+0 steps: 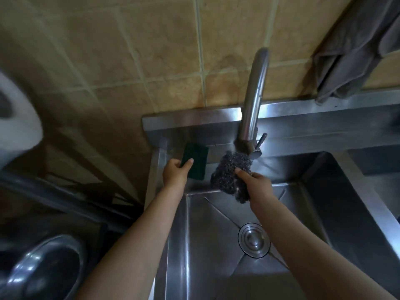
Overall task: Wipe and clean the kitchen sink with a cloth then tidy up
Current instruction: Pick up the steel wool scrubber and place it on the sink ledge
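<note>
A stainless steel sink [320, 191] fills the lower right, with a round drain [254, 239] at its bottom. My left hand [175, 173] grips a dark green scouring pad [195, 160] at the sink's back left ledge. My right hand [257, 182] holds a dark, coarse mesh scrubber [229, 172] just below the base of the steel tap [253, 100]. Both forearms reach in from the bottom of the view.
A grey cloth [355, 50] hangs on the tiled wall at the upper right, above the sink's back ledge. A shiny metal pot [43, 269] sits at the lower left, and a white object [15, 118] is at the far left.
</note>
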{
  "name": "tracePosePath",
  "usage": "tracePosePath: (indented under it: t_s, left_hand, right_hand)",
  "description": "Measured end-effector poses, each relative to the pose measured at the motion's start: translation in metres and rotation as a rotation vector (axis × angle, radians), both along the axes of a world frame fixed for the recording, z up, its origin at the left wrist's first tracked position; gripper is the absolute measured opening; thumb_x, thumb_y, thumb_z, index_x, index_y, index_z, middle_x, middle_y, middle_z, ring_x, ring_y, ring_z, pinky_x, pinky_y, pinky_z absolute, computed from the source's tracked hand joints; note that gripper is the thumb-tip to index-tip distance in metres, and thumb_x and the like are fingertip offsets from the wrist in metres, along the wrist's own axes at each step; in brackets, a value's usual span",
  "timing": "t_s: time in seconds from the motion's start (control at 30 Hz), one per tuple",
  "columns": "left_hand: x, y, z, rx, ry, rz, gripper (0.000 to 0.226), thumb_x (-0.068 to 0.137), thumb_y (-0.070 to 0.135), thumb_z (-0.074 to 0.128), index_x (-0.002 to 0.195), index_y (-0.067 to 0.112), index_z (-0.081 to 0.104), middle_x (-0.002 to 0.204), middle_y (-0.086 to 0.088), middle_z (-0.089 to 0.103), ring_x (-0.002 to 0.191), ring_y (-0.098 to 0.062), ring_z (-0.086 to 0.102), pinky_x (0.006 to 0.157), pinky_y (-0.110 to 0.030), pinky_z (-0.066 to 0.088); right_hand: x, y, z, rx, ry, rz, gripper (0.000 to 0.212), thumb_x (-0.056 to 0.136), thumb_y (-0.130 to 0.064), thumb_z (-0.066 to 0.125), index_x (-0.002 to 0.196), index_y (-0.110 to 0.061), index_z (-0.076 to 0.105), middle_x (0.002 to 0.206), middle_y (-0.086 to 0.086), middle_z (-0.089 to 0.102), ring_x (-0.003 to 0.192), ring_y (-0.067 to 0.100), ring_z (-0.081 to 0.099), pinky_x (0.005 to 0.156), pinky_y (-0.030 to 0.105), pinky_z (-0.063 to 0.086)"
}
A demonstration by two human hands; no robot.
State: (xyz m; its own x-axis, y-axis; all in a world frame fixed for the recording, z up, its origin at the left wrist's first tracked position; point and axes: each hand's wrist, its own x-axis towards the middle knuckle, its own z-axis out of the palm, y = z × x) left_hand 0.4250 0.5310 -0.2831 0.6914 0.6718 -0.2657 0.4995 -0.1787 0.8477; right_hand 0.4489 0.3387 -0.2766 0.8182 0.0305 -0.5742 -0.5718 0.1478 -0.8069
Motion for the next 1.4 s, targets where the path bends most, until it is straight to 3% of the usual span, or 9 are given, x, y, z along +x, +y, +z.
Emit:
tracePosePath:
  t_s: [0.27, 0.4, 0.6, 0.73, 0.9, 1.1, 1.2, 1.3, 1.4]
  left_hand:
    - [-0.105, -0.046, 0.056, -0.188, -0.199, 0.445, 0.022, 0.083, 0.037, 0.066, 0.084, 0.019, 0.054, 0.081, 0.002, 0.058, 0.072, -0.013, 0.053, 0.055, -0.024, 0.038]
    - [-0.166, -0.066, 0.088, -0.242, -0.292, 0.613, 0.024, 0.081, 0.04, 0.067, 0.083, 0.018, 0.057, 0.1, -0.009, 0.064, 0.094, -0.026, 0.06, 0.074, -0.035, 0.048]
    - [-0.259, -0.089, 0.156, -0.183, -0.43, 0.868, 0.028, 0.08, 0.041, 0.068, 0.069, 0.02, 0.053, 0.081, 0.003, 0.061, 0.083, -0.019, 0.057, 0.056, -0.025, 0.035]
    - [-0.321, -0.103, 0.197, -0.136, -0.506, 0.965, 0.028, 0.081, 0.041, 0.068, 0.068, 0.021, 0.053, 0.077, 0.006, 0.056, 0.085, -0.02, 0.053, 0.068, -0.028, 0.037]
    - [-0.4, -0.12, 0.24, -0.155, -0.664, 1.043, 0.022, 0.086, 0.029, 0.064, 0.097, 0.01, 0.063, 0.115, -0.023, 0.061, 0.089, -0.035, 0.062, 0.037, -0.016, 0.038]
    - [-0.507, -0.142, 0.279, -0.091, -0.8, 1.125, 0.035, 0.086, 0.025, 0.065, 0.118, 0.011, 0.058, 0.114, -0.003, 0.064, 0.088, -0.016, 0.064, 0.048, -0.012, 0.049]
    - [-0.559, -0.157, 0.294, -0.086, -0.817, 1.164, 0.027, 0.085, 0.023, 0.066, 0.107, 0.01, 0.061, 0.114, -0.008, 0.065, 0.098, -0.023, 0.063, 0.073, -0.024, 0.052]
    - [-0.607, -0.17, 0.309, -0.013, -0.857, 1.204, 0.009, 0.082, 0.019, 0.069, 0.081, 0.015, 0.061, 0.09, -0.003, 0.067, 0.067, -0.016, 0.066, 0.057, -0.023, 0.052]
    - [-0.651, -0.183, 0.322, 0.013, -0.89, 1.266, 0.016, 0.078, 0.019, 0.073, 0.091, 0.016, 0.064, 0.089, 0.002, 0.068, 0.054, -0.008, 0.064, 0.039, -0.013, 0.043]
  right_hand:
    - [-0.011, -0.028, 0.054, 0.118, -0.008, 0.312, 0.027, 0.077, -0.02, 0.075, 0.089, -0.002, 0.06, 0.101, 0.019, 0.066, 0.085, 0.032, 0.066, 0.077, 0.045, 0.055]
    - [-0.033, -0.03, 0.086, 0.229, 0.03, 0.452, 0.043, 0.073, -0.016, 0.077, 0.106, 0.005, 0.06, 0.103, 0.021, 0.067, 0.088, 0.035, 0.067, 0.079, 0.05, 0.055]
    - [-0.087, -0.008, 0.139, 0.282, -0.02, 0.672, 0.04, 0.07, -0.02, 0.08, 0.1, 0.001, 0.063, 0.091, 0.016, 0.07, 0.074, 0.027, 0.069, 0.058, 0.034, 0.055]
    - [-0.133, 0.01, 0.175, 0.312, -0.073, 0.818, 0.055, 0.07, -0.02, 0.08, 0.114, 0.002, 0.056, 0.105, 0.018, 0.067, 0.088, 0.032, 0.067, 0.08, 0.045, 0.055]
    - [-0.197, 0.027, 0.22, 0.411, -0.133, 0.901, 0.05, 0.068, -0.019, 0.081, 0.108, 0.0, 0.058, 0.094, 0.016, 0.069, 0.072, 0.027, 0.069, 0.049, 0.032, 0.054]
    - [-0.286, 0.037, 0.257, 0.474, -0.165, 1.009, 0.048, 0.071, -0.019, 0.079, 0.11, -0.002, 0.059, 0.102, 0.019, 0.069, 0.068, 0.027, 0.07, 0.046, 0.032, 0.053]
    - [-0.34, 0.036, 0.272, 0.46, -0.135, 1.072, 0.052, 0.074, -0.022, 0.077, 0.119, -0.007, 0.056, 0.106, 0.013, 0.068, 0.073, 0.025, 0.068, 0.046, 0.03, 0.053]
    - [-0.392, 0.036, 0.286, 0.499, -0.125, 1.064, 0.043, 0.075, -0.016, 0.076, 0.114, -0.007, 0.059, 0.094, 0.011, 0.069, 0.056, 0.019, 0.066, 0.039, 0.025, 0.05]
    - [-0.439, 0.034, 0.297, 0.578, -0.117, 1.07, 0.039, 0.08, -0.008, 0.071, 0.116, -0.004, 0.059, 0.066, 0.006, 0.07, 0.047, 0.017, 0.064, 0.037, 0.022, 0.047]
